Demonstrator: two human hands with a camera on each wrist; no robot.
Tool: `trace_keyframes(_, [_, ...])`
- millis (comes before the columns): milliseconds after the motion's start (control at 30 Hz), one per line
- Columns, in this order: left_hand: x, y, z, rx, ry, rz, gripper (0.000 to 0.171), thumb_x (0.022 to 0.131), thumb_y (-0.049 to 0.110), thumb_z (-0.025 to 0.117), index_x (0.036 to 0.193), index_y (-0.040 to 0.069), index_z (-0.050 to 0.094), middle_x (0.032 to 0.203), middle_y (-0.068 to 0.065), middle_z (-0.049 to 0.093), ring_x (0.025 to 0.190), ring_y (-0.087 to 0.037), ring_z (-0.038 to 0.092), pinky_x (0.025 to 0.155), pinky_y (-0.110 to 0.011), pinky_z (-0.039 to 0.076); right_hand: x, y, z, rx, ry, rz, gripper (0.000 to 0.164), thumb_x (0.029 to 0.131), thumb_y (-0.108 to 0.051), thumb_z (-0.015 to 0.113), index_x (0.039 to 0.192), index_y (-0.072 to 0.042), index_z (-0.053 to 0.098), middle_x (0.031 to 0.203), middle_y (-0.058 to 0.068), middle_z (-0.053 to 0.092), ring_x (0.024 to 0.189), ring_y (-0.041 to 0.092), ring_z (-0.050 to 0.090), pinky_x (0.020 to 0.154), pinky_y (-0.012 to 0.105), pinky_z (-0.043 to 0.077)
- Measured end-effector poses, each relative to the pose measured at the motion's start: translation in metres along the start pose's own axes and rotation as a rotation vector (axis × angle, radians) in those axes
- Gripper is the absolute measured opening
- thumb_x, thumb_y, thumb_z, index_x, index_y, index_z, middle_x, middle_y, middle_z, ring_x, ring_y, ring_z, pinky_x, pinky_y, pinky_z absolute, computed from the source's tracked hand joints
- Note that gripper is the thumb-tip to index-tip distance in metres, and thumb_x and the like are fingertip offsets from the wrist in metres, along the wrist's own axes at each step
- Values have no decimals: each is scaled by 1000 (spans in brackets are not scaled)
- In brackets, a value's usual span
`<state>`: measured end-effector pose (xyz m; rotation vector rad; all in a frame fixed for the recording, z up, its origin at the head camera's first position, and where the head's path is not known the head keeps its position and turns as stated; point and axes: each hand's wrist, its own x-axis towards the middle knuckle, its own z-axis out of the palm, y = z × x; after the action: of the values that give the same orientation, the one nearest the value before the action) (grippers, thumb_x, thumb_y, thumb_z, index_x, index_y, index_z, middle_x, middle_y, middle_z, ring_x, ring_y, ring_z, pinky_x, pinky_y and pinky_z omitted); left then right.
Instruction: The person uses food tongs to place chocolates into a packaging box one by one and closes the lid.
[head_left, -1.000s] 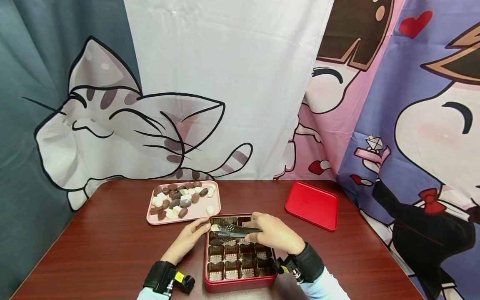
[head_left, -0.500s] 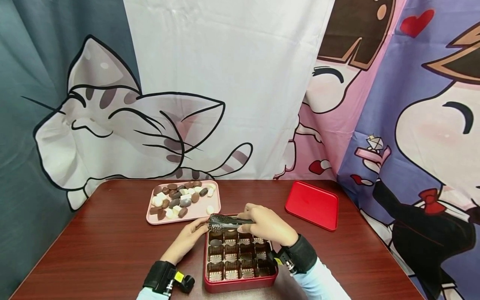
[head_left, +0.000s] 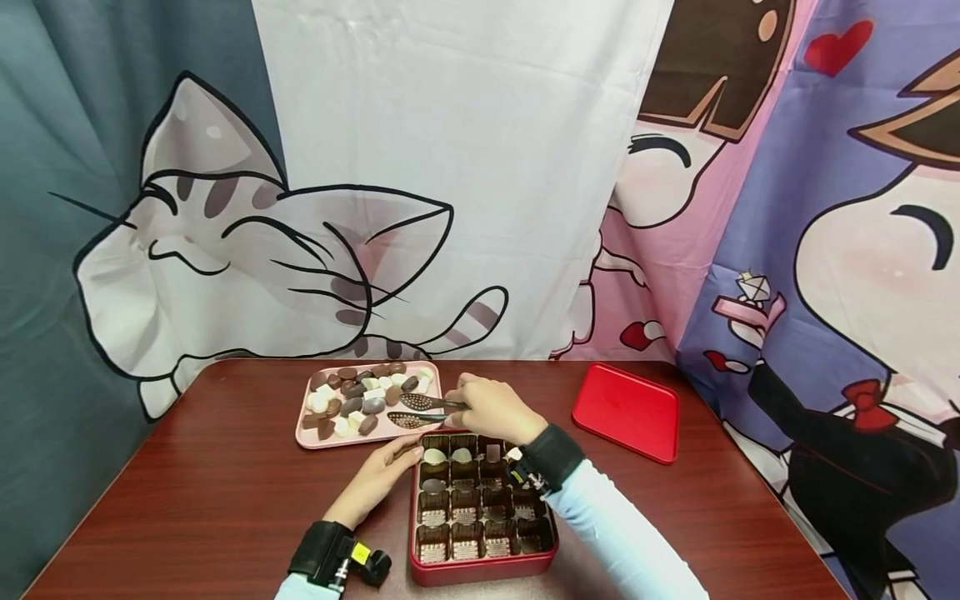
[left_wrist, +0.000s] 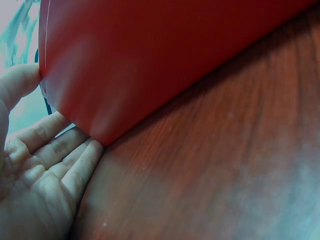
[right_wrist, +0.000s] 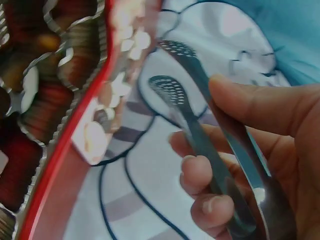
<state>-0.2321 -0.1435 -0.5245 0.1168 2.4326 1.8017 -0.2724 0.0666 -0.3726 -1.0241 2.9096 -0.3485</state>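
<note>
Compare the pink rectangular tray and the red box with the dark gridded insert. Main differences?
Depth: the pink tray is shallow, the red box deeper. Layout: the tray is undivided; the box's dark insert has compartments. Fill: the tray carries many loose brown, white and grey pieces; the box only a few. Both have rounded corners and rest on the brown table.

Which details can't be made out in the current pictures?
Head: handles of the tongs, covered by the right hand.
Head: interior of the box, partly behind the black wrist strap.
Left wrist: inside of the box, hidden by its red side.
Right wrist: sweets, too blurred to count.
</note>
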Motion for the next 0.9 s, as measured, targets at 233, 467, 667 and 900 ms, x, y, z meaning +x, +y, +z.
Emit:
trace_keyframes(233, [0,0,0,-21,6,16,51,101,29,61,146,4,53,147,-19,58,137,-34,54,112,-43,44,31,2,25,-45,-11,9,27,94,-27,70,117,-15,77,98,2,62,77,14,60,68,30,47])
trace_keyframes(467, [1,-1,0,-22,10,14,51,102,29,60,145,3,53,146,-20,58,135,-34,56,111,-44,46,55,-1,46,-72,-47,30,30,94,-32,69,120,-20,76,112,0,67,98,19,69,83,37,56])
trace_keyframes(667, [1,-1,1,-41,-5,16,52,103,28,58,146,1,51,148,-22,56,138,-36,54,115,-49,44,65,-2,54,-27,-88,51,37,94,-31,71,128,-18,73,121,2,70,111,21,69,93,36,57])
trace_keyframes(900, [-1,2,1,-30,3,14,54,102,26,59,147,-3,49,152,-24,51,141,-39,49,117,-55,40,74,-7,58,-50,-113,42,30,92,-34,73,118,-19,77,114,0,74,101,17,71,90,34,57])
